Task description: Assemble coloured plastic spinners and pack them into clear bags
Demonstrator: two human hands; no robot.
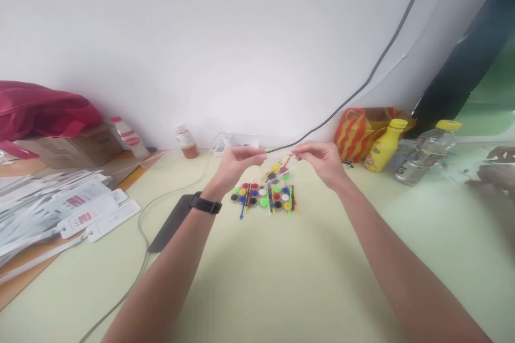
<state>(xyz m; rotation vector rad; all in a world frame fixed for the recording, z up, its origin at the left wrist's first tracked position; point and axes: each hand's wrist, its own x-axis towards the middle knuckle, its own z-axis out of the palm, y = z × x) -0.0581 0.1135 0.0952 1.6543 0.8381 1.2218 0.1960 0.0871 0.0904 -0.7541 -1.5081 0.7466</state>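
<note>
My left hand (240, 165), with a black band on the wrist, is closed in a pinch above the table. My right hand (319, 161) pinches level with it, a short gap away. What either set of fingertips holds is too small and blurred to make out. Just below and between them lie yellow, red and green small parts (276, 169), with a thin red piece close to my right fingertips. Nearer me, several small round coloured discs (263, 202) sit in rows, with thin coloured arrow-shaped sticks (242, 208) lying among them.
A black phone-like slab (171, 223) and a grey cable (141, 220) lie left, beside piled white tags (96, 203). Bottles (187, 142) stand behind. At right are a striped bag (352, 131), a yellow bottle (386, 147), a clear bottle (428, 150) and another person's hand (497, 174).
</note>
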